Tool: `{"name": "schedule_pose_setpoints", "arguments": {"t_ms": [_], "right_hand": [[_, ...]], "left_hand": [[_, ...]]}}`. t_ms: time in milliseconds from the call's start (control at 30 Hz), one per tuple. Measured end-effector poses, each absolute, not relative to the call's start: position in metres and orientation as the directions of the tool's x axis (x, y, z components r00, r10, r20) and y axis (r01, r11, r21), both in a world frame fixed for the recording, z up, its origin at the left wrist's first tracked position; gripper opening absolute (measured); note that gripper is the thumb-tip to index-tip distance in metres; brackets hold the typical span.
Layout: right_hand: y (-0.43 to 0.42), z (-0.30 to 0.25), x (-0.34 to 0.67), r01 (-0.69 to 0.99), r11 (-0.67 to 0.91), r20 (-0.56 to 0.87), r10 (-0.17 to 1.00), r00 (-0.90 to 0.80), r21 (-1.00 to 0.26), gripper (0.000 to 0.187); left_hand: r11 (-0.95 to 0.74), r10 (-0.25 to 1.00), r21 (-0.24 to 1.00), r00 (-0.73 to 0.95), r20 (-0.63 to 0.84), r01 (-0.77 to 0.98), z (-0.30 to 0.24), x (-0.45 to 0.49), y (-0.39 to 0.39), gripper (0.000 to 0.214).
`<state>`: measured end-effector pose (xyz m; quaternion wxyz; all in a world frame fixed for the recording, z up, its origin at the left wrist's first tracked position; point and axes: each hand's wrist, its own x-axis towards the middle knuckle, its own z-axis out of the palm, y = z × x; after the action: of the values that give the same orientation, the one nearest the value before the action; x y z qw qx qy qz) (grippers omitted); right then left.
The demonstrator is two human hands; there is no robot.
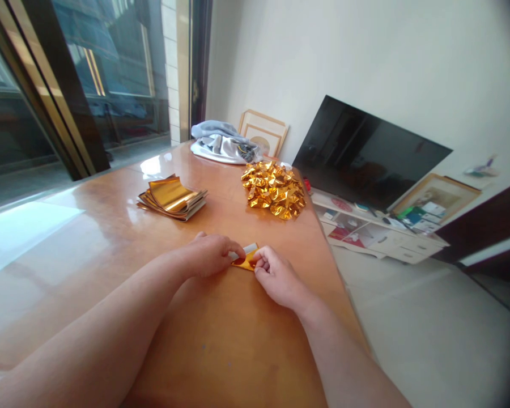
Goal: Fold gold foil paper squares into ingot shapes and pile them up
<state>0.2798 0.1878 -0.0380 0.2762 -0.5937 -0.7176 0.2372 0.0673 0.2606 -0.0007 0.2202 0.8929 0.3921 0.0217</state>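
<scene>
My left hand [208, 255] and my right hand [276, 277] pinch a small folded piece of gold foil paper [246, 258] from either side, just above the orange wooden table [233, 345]. The paper shows gold on one face and white or silver on the other. Its middle is partly hidden by my fingertips. Farther up the table lie a loose stack of gold foil sheets [172, 198] to the left and a heap of crumpled gold foil pieces [274, 190] to the right.
A grey-and-white cloth bundle [221, 141] lies at the table's far end. Beyond the right edge, a black flat-screen TV [365, 153] leans over a white cabinet [378, 235]. Glass doors [110, 68] stand to the left, and a tiled floor [416, 323] lies to the right.
</scene>
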Motion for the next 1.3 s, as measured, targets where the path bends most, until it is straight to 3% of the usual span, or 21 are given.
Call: {"name": "schedule_pose_setpoints", "arguments": {"t_ms": [100,300,400,633,900,1067,1167,1300], "right_hand": [[0.188,-0.037,0.274,0.734,0.142,0.119,0.989,-0.083,-0.664,0.005],[0.192,-0.031,0.253,0.87,0.027,0.138,0.989,0.048,-0.492,0.032],[0.193,-0.029,0.251,0.886,0.011,0.121,0.991,0.051,-0.464,0.034],[0.197,-0.033,0.265,0.796,0.023,0.04,0.999,0.002,-0.605,0.015],[0.196,-0.039,0.283,0.539,0.024,-0.051,0.991,-0.122,-0.842,0.013],[0.195,-0.033,0.298,0.332,0.043,0.031,0.999,-0.042,-0.942,0.01],[0.192,-0.026,0.3,0.479,0.168,0.176,0.984,-0.028,-0.861,0.012],[0.182,-0.017,0.289,0.675,0.478,0.34,0.878,-0.338,-0.562,0.027]], "left_hand": [[-0.594,0.707,0.417,0.694,-0.136,0.687,-0.002,0.067,0.261,0.04],[-0.616,0.69,0.428,0.715,-0.111,0.661,-0.002,0.065,0.261,0.038],[-0.614,0.688,0.436,0.717,-0.114,0.658,-0.001,0.065,0.261,0.036],[-0.591,0.709,0.417,0.691,-0.139,0.69,0.003,0.066,0.259,0.036],[-0.598,0.704,0.411,0.696,-0.142,0.688,0.004,0.067,0.26,0.037],[-0.596,0.699,0.433,0.702,-0.135,0.677,0.0,0.066,0.262,0.04],[-0.595,0.7,0.445,0.704,-0.121,0.669,-0.002,0.066,0.263,0.039],[-0.599,0.701,0.456,0.706,-0.097,0.658,-0.006,0.065,0.264,0.039]]}}
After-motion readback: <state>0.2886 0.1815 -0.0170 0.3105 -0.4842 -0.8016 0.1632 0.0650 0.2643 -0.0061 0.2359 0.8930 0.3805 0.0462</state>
